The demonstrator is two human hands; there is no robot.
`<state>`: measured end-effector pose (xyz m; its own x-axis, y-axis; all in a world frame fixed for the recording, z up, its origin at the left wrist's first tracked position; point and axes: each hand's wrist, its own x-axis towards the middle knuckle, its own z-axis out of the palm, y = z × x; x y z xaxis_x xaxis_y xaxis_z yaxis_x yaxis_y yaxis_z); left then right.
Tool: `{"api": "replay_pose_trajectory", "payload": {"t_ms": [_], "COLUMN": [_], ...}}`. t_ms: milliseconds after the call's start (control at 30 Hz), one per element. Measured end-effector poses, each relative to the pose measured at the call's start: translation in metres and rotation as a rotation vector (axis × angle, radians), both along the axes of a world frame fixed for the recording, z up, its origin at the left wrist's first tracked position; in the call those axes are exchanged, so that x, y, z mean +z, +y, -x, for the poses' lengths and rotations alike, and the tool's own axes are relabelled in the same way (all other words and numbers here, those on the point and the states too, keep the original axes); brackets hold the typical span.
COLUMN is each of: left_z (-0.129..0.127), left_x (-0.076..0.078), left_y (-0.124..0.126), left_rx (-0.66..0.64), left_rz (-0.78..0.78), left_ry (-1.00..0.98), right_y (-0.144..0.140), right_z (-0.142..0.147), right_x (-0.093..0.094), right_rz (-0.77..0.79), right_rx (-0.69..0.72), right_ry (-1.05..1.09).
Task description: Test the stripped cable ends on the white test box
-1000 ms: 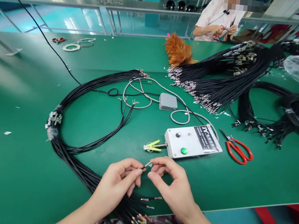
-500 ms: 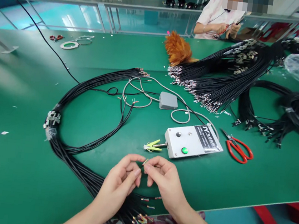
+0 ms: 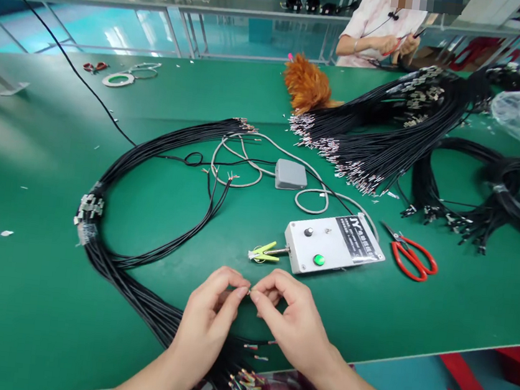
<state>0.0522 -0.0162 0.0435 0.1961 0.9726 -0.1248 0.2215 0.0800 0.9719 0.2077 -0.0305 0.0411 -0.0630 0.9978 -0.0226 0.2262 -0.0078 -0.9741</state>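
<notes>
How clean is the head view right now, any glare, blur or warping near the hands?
Head view: even overhead light, soft glare on the green mat at left; left hand and right hand are sharp, but the wire tip pinched between them is too small to resolve; table edges bow from the wide lens; the co-worker's face is blurred out.

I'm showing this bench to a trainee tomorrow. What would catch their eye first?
Probably the two hands meeting at the near edge, left hand and right hand, pinching a thin wire end between their fingertips. Left of them a big loop of black cables sweeps across the green table. Just beyond sit a white control box and red scissors.
</notes>
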Motion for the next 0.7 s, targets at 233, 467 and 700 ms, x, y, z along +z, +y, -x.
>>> {"api": "replay_pose_trajectory", "payload": {"t_ms": [233, 467, 700], "left_z": [0.002, 0.001, 0.005], "left_x": [0.002, 0.003, 0.004], "left_y": [0.005, 0.013, 0.016], "left_rx": [-0.092, -0.082, -0.151], "left_rz": [-0.084, 0.011, -0.18], "left_ry": [0.106, 0.049, 0.192], "right_y": [-0.003, 0.006, 0.021], "right_z": [-0.02, -0.011, -0.019], "right_x": [0.002, 0.017, 0.017], "right_rz": [-0.32, -0.58, -0.702], "right_rx": [0.056, 0.137, 0.265], "right_ry": [-0.428, -0.903, -1.0]}}
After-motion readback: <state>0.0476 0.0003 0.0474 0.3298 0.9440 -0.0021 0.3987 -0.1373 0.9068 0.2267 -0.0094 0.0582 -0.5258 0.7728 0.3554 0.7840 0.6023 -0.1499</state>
